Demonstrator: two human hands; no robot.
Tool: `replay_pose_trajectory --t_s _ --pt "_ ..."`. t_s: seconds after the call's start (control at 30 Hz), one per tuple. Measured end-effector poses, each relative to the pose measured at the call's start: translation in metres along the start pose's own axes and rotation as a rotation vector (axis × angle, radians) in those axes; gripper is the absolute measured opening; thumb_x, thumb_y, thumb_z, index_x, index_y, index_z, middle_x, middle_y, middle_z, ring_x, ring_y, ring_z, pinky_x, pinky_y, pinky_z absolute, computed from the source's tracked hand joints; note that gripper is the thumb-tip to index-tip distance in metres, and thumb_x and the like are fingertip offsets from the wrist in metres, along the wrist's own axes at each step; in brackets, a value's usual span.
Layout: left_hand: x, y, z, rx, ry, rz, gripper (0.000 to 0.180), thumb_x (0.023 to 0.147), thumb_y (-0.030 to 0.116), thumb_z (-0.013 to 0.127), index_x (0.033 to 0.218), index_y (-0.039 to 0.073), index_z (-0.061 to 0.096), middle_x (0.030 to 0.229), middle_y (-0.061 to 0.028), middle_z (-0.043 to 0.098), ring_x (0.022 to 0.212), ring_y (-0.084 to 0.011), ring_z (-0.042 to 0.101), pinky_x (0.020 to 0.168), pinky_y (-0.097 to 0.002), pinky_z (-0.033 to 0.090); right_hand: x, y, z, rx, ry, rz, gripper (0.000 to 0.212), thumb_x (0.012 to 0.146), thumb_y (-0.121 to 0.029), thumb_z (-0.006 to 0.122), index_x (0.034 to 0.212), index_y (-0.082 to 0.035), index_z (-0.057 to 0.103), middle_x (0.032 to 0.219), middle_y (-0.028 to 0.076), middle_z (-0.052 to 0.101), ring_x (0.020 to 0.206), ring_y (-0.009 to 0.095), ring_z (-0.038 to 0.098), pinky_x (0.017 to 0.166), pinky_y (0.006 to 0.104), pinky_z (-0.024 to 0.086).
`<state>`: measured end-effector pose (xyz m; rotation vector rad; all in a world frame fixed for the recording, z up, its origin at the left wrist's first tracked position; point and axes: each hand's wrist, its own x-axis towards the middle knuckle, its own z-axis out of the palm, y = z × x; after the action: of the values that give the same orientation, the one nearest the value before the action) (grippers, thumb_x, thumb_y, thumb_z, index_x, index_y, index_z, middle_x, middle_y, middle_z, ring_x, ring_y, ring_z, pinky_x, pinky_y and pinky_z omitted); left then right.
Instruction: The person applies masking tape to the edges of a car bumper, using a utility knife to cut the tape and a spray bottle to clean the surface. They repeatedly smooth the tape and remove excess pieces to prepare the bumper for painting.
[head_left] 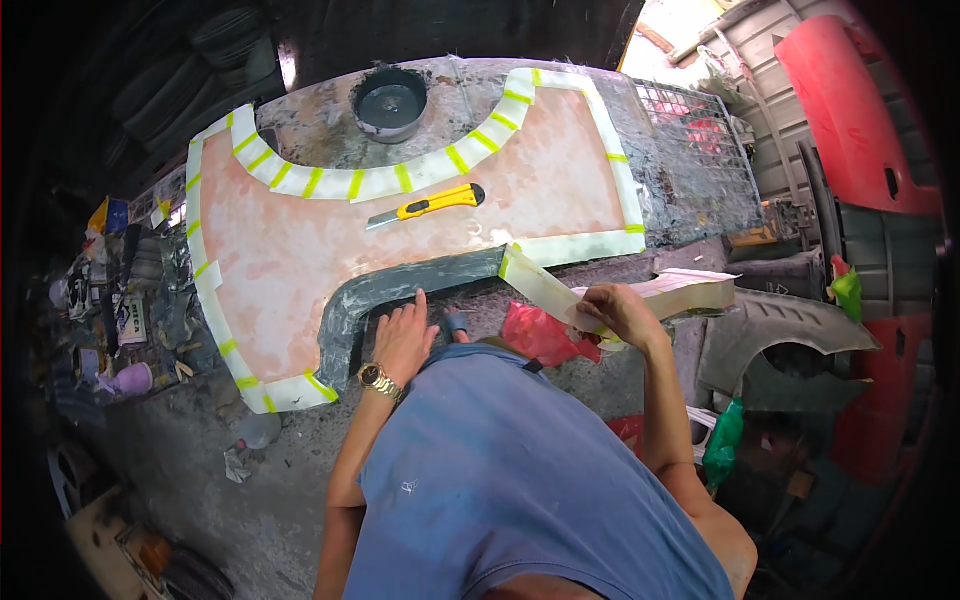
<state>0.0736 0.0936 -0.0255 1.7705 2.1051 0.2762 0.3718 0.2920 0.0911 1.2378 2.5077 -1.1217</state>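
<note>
Head view shows you at a broad pinkish panel (540,160) lying on the stained desk (315,130), with most of its outline edged by a pale border (430,178). Short yellow-green tape pieces (356,184) cross that border at intervals. As far as can be seen, the covered part takes in the big upper curve, both sides, the lower left corner and the lower right stretch.

What looks unfinished is the lower arch: its dark grey band (440,272) carries no border, from the lower left corner round to the tape piece near the panel's lower middle. Judging by the outline alone, you are well past halfway, with this one curved run left bare.

Your right hand (622,315) has its grip pinched on a pale strip (545,290), which slants away from the panel's edge at that tape piece; its far portion extends beyond your fingers to the right. Your left hand (403,340) has a released grip, fingers spread, the tip of one seeming to touch the grey band. A yellow utility knife (440,203) lies on the panel, blade pointing left, below the round bowl (388,132).
</note>
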Motion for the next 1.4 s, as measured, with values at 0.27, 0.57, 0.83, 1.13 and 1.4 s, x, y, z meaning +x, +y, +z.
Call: replay_pose_trajectory --t_s 0.27,0.57,0.83,1.13,1.4 --pt "0.001 0.000 -0.001 -0.019 -0.015 -0.013 0.066 0.095 0.032 0.062 0.145 -0.004 0.040 0.099 -0.0126 0.063 0.095 -0.0296 0.060 0.081 -0.0443 0.045 -0.027 0.019 -0.025 0.095 0.060 0.138 0.019 0.091 -0.016 0.067 0.091 0.003 0.070 0.072 0.015 0.063 0.065 0.022 0.059 0.064 0.0385 0.047" --pt "0.006 0.003 -0.002 -0.010 -0.044 -0.017 0.069 0.094 0.034 0.063 0.145 -0.006 0.040 0.103 -0.0148 0.064 0.099 -0.0313 0.061 0.085 -0.0466 0.046 -0.061 0.038 -0.042 0.112 0.089 0.234 0.020 0.091 -0.017 0.069 0.089 0.003 0.070 0.063 0.010 0.052 0.060 0.015 0.046 0.059 0.0353 0.041" --pt "0.008 0.005 -0.005 -0.054 -0.122 -0.070 0.069 0.094 0.033 0.062 0.146 -0.006 0.039 0.107 -0.0149 0.065 0.103 -0.0310 0.061 0.093 -0.0480 0.046 -0.073 0.043 -0.046 0.054 0.053 0.221 0.024 0.091 -0.017 0.070 0.083 0.005 0.065 0.062 0.010 0.047 0.060 0.012 0.043 0.057 0.0354 0.039" --pt "0.008 0.008 -0.003 -0.053 -0.116 -0.076 0.071 0.093 0.033 0.064 0.145 -0.007 0.038 0.107 -0.0152 0.066 0.102 -0.0314 0.062 0.094 -0.0503 0.046 -0.104 0.068 -0.064 0.116 0.086 0.369 0.023 0.089 -0.016 0.072 0.081 0.005 0.066 0.062 0.004 0.048 0.062 0.010 0.044 0.057 0.0321 0.038" --pt "0.011 0.012 -0.002 0.042 -0.107 -0.078 0.072 0.092 0.036 0.064 0.143 -0.010 0.040 0.103 -0.0163 0.066 0.099 -0.0309 0.062 0.086 -0.0474 0.047 -0.150 0.099 -0.091 0.221 0.159 0.433 0.021 0.088 -0.015 0.073 0.080 0.004 0.068 0.066 0.000 0.054 0.065 0.008 0.048 0.059 0.0298 0.041"
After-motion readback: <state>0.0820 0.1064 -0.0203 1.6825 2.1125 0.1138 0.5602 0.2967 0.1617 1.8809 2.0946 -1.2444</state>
